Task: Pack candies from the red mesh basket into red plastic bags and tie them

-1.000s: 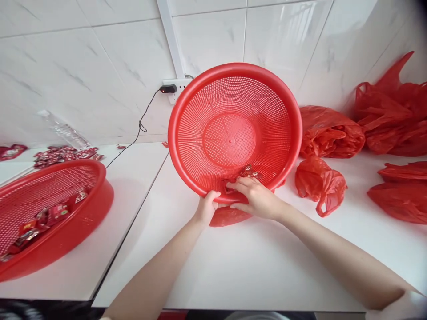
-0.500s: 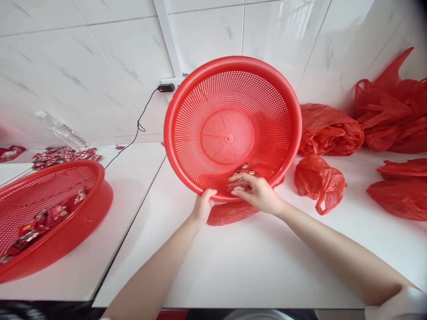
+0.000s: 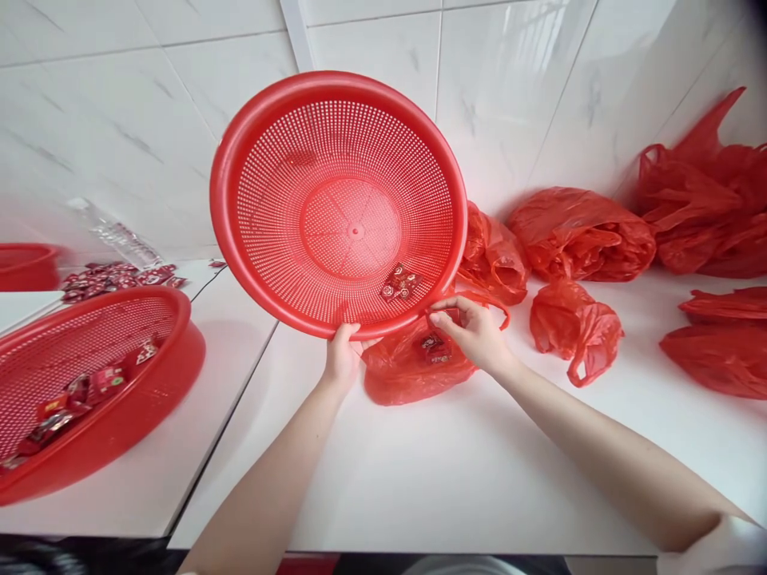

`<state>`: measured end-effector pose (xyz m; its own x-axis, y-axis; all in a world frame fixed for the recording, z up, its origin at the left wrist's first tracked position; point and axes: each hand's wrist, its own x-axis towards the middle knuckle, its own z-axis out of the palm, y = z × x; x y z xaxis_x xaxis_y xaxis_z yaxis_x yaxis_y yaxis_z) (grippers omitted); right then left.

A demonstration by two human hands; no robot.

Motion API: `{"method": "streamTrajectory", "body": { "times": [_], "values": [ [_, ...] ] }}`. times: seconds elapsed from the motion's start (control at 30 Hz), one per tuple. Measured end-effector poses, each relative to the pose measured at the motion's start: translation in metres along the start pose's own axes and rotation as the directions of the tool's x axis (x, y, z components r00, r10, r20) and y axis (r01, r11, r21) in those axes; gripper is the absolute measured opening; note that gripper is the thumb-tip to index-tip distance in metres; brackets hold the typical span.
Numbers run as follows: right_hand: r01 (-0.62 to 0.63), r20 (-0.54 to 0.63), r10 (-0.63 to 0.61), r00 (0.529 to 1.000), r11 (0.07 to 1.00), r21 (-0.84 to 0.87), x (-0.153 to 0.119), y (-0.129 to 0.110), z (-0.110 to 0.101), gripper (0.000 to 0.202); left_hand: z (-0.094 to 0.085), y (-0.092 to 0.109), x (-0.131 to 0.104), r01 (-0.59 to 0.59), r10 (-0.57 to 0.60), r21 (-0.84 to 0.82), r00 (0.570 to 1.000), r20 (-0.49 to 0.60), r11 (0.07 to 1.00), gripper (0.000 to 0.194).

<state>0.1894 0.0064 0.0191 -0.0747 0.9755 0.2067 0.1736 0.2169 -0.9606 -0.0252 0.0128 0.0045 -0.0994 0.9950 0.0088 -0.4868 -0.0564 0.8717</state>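
Colander [image 3: 353,212] shifted left | right hand [image 3: 476,329] beside red bag [image 3: 407,383]

Packets [image 3: 403,285] lay in the middle mesh basket [image 3: 355,204]; before it, a plastic bag [image 3: 401,383] sat on the surface [image 3: 407,479]. Left stood a second basket [image 3: 171,379], a packet pile [image 3: 111,279] behind; right, more bags [image 3: 581,220].

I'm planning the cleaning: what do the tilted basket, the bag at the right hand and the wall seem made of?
Basket: apparently rigid plastic, smooth and fairly glossy; the moulded rim and mesh holes suggest it.
Bag: probably thin plastic film, slightly shiny; it creases and looks translucent.
Wall: likely glazed tile; joint lines and glossy reflections show, though panels are possible.
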Motion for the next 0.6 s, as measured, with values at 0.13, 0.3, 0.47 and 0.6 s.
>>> {"method": "streamTrajectory", "body": {
  "times": [0.13, 0.3, 0.47, 0.6],
  "values": [
    [0.339, -0.139, -0.396, 0.908, 0.887, -0.312, -0.001, -0.007, -0.009, 0.016, 0.001, -0.001, -0.002, 0.018, -0.018, 0.016, 1.000, 0.006, 1.000, 0.021],
    [0.460, 0.137, -0.509, 0.850, 0.588, -0.665, -0.002, -0.008, -0.012, 0.031, 0.012, -0.006, -0.016, 0.149, -0.153, 0.035, 0.980, 0.131, 0.988, 0.028],
    [0.459, 0.320, -0.350, 0.881, 0.462, -0.759, -0.002, 0.002, -0.009, 0.065, 0.020, -0.015, -0.031, 0.272, -0.280, 0.069, 0.930, 0.236, 0.960, 0.033],
    [0.624, 0.505, -0.368, 0.781, 0.492, -0.607, -0.002, 0.001, -0.010, 0.056, 0.019, -0.016, -0.030, 0.266, -0.272, 0.058, 0.935, 0.229, 0.962, 0.034]
  ]
}}
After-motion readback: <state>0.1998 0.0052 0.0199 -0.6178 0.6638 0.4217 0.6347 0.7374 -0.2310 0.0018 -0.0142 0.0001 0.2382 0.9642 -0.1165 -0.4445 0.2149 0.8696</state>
